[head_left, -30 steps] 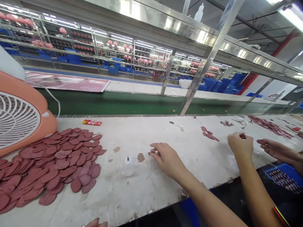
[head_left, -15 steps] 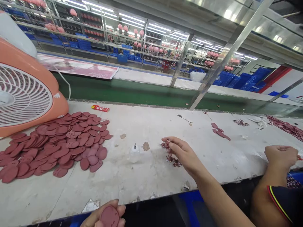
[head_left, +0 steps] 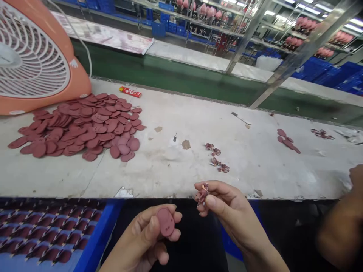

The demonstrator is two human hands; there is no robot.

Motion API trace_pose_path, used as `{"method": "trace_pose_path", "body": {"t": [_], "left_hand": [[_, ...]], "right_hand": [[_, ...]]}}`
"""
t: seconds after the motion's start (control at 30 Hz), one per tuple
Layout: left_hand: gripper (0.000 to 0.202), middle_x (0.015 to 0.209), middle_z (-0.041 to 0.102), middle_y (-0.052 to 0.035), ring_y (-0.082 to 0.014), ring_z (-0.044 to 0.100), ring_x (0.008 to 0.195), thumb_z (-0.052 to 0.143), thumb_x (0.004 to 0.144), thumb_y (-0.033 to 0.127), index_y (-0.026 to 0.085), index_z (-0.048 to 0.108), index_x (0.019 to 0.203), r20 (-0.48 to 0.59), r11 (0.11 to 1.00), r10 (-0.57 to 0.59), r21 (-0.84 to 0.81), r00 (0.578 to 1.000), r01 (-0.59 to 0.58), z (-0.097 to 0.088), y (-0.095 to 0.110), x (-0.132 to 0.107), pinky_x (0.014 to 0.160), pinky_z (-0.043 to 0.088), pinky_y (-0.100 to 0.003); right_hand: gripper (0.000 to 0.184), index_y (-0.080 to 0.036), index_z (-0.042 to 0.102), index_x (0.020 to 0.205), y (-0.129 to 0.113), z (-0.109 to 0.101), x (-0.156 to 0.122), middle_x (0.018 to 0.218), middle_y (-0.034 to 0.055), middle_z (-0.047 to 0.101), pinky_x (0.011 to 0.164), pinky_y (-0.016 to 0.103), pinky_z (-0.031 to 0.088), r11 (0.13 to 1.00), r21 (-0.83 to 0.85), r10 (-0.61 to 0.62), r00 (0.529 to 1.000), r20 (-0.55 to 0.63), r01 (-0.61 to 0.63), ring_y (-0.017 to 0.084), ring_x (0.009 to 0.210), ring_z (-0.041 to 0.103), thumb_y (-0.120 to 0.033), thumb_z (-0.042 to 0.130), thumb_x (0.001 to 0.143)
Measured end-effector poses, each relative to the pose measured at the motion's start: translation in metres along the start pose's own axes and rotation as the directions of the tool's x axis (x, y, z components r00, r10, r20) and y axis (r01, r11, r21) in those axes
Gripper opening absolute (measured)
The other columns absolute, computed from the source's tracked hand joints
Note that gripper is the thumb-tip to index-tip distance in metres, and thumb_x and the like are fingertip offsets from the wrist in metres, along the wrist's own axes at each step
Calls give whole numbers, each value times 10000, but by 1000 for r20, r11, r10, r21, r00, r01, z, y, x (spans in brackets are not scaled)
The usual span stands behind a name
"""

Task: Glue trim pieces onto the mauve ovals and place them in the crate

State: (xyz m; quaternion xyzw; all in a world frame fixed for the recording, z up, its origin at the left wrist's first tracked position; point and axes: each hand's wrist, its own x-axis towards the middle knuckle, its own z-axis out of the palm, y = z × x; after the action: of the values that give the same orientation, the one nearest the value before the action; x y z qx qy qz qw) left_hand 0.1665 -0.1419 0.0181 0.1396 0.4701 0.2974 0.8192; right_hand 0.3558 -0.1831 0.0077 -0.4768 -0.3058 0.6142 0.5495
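Note:
My left hand [head_left: 144, 241] is low in front of the bench, fingers and thumb closed on one dark red oval piece [head_left: 165, 222]. My right hand [head_left: 224, 206] is beside it, pinching a small dark red and white part [head_left: 202, 194] between thumb and fingertips. The two hands are close together, just below the bench's front edge. A few more of these small parts [head_left: 217, 158] lie on the white bench [head_left: 176, 173] above my right hand. A large heap of red oval pieces [head_left: 82, 126] lies on the bench to the left.
An orange fan [head_left: 34, 60] stands at the far left. A blue tray [head_left: 51, 234] with rows of finished pieces sits below the bench. A small white bottle [head_left: 173, 145], a red lighter [head_left: 130, 91], a green conveyor [head_left: 181, 77]. Another person's arm [head_left: 343, 223] is at the right.
My right hand lifted from the bench with a small part and came down to my left hand, which rose with the oval piece. The camera tilted downward.

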Motion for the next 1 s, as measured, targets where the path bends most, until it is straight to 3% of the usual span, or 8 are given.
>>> {"method": "trace_pose_path", "body": {"t": [0.13,0.23,0.33,0.63,1.0], "left_hand": [[348,693,717,-47,-104,639,565,845,608,449,168,798,808,126,998,-67,-4,990,69,-11,-8,1,421,483,-118],[250,714,691,-33,-101,634,603,810,684,414,168,778,718,218,997,-70,-19,973,77,-18,-14,2,454,496,-122],[277,686,665,-18,-91,619,602,799,688,440,166,764,668,245,997,-67,-15,967,73,-19,-15,3,462,486,-114],[326,608,627,4,-79,596,562,847,594,454,145,745,599,218,989,-145,14,965,146,-11,-3,2,449,485,-116],[289,615,650,1,-77,612,566,829,639,435,153,765,643,267,986,-159,-2,951,166,-16,-6,11,455,508,-114]], "right_hand": [[168,-317,691,1065,-8,15,-12,975,-5,733,792,189,548,972,-226,-42,996,80,59,114,885,692,-244,665,916],[174,-325,669,1069,-16,21,-13,960,-15,722,772,227,547,851,-480,-147,975,167,211,136,867,691,-235,650,921],[142,-308,671,1041,-22,23,-10,908,-21,696,726,223,523,754,-583,-181,949,259,303,124,815,660,-238,649,919],[204,-337,640,1097,-26,23,-6,901,-58,688,705,206,481,639,-694,-121,934,336,332,97,790,632,-228,646,924],[200,-271,644,1076,-32,28,-1,860,-42,688,694,192,480,580,-708,-114,901,419,403,101,764,626,-148,632,919]]}}
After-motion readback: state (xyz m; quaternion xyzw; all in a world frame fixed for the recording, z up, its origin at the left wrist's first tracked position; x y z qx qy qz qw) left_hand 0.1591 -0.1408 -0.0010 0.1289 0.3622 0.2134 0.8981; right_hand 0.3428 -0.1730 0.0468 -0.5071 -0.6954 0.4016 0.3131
